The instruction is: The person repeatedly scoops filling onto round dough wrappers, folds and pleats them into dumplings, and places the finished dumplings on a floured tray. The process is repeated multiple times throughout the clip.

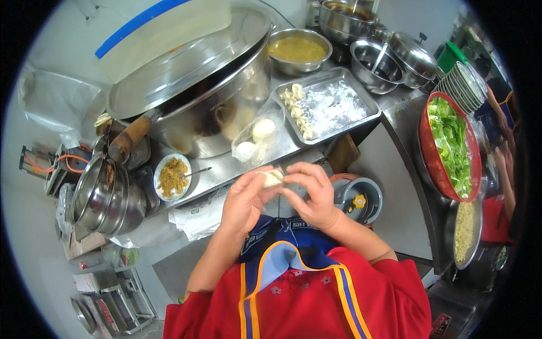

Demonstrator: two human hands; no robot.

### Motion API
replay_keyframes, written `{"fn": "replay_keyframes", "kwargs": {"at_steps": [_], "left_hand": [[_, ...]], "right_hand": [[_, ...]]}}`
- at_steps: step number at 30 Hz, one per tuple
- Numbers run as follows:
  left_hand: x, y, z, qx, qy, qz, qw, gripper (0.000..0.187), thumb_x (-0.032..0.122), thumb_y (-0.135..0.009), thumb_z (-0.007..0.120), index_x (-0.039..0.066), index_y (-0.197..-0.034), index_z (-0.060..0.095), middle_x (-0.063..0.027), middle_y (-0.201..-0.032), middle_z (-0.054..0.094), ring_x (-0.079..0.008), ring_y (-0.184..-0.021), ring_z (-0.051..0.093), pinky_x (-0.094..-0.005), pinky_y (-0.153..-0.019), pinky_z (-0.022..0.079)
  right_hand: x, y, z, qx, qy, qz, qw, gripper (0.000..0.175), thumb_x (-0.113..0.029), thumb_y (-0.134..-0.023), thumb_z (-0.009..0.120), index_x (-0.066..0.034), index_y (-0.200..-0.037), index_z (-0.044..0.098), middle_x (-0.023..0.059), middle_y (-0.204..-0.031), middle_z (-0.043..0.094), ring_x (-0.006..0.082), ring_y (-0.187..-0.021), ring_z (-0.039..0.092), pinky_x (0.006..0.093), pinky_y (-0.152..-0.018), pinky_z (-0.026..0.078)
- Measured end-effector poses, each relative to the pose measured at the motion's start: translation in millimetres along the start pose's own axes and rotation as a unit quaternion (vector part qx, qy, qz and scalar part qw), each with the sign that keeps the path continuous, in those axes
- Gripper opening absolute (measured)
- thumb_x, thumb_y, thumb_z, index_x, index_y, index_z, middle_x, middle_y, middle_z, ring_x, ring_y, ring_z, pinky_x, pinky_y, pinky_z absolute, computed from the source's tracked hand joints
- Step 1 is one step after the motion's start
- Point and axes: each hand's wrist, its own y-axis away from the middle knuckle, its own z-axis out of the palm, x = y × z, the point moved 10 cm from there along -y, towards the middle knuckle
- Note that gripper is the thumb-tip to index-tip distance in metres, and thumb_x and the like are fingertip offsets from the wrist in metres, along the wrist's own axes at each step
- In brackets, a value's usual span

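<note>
Between my hands is a small folded dumpling of pale dough. My left hand holds it from the left, with the thumb along its near side. From the right, the fingertips of my right hand pinch its edge. Left of my hands, a plate of brown minced filling with a spoon in it stands on the metal counter. A plastic bag holding round white dough wrappers lies just beyond my hands. Several shaped dumplings sit along the left side of a floured metal tray.
A large lidded steel pot takes up the back left, near stacked steel bowls. Behind the tray stands a bowl of yellow liquid. At right are a red basket of lettuce and a gas cylinder. Another person works at far right.
</note>
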Motion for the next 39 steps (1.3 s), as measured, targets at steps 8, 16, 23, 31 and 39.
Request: {"fn": "replay_keyframes", "kwargs": {"at_steps": [8,16,23,31,39], "left_hand": [[2.2,4.3,-0.8,0.021,-0.056,0.033,0.998,0.027,0.015,-0.094,0.054,-0.003,-0.113,0.058,-0.0142,-0.111,0.063,-0.0209,-0.100,0.061,-0.0345,-0.086,0.051],[10.4,13.4,21.8,-0.013,-0.105,0.033,0.994,0.021,0.010,-0.090,0.054,-0.004,-0.104,0.062,-0.0212,-0.131,0.051,-0.0276,-0.120,0.049,-0.0385,-0.104,0.036],[0.2,14.2,30.3,-0.029,-0.111,0.020,0.993,0.020,0.009,-0.088,0.056,-0.004,-0.101,0.065,-0.0201,-0.138,0.044,-0.0255,-0.125,0.045,-0.0372,-0.105,0.033],[-5.0,14.0,24.2,-0.010,-0.114,0.018,0.993,0.020,0.008,-0.089,0.056,-0.004,-0.101,0.065,-0.0195,-0.136,0.047,-0.0245,-0.122,0.047,-0.0367,-0.104,0.034],[-0.4,19.9,24.3,-0.022,-0.148,0.059,0.987,0.019,0.007,-0.089,0.056,-0.005,-0.101,0.065,-0.0203,-0.134,0.048,-0.0245,-0.121,0.048,-0.0370,-0.104,0.034]], "right_hand": [[-0.1,-4.0,5.4,0.002,0.017,-0.016,1.000,0.029,-0.006,-0.069,0.075,-0.0041,-0.096,0.064,0.0124,-0.108,0.057,0.0258,-0.090,0.057,0.0331,-0.073,0.049],[3.2,-11.7,14.9,-0.073,0.012,-0.017,0.997,0.033,-0.031,-0.063,0.079,-0.0102,-0.084,0.064,0.0074,-0.079,0.064,0.0272,-0.069,0.062,0.0354,-0.060,0.051],[1.0,-12.9,24.8,-0.096,-0.049,-0.037,0.993,0.026,-0.031,-0.067,0.075,-0.0111,-0.080,0.066,0.0068,-0.071,0.063,0.0274,-0.064,0.061,0.0354,-0.056,0.049],[13.0,-6.6,29.7,-0.086,-0.073,0.007,0.994,0.019,-0.028,-0.072,0.070,-0.0089,-0.075,0.067,0.0104,-0.068,0.062,0.0295,-0.060,0.060,0.0356,-0.054,0.049],[1.7,-9.6,27.3,-0.079,-0.072,-0.038,0.994,0.014,-0.022,-0.074,0.069,-0.0075,-0.072,0.067,0.0095,-0.065,0.062,0.0281,-0.059,0.060,0.0343,-0.052,0.048]]}}
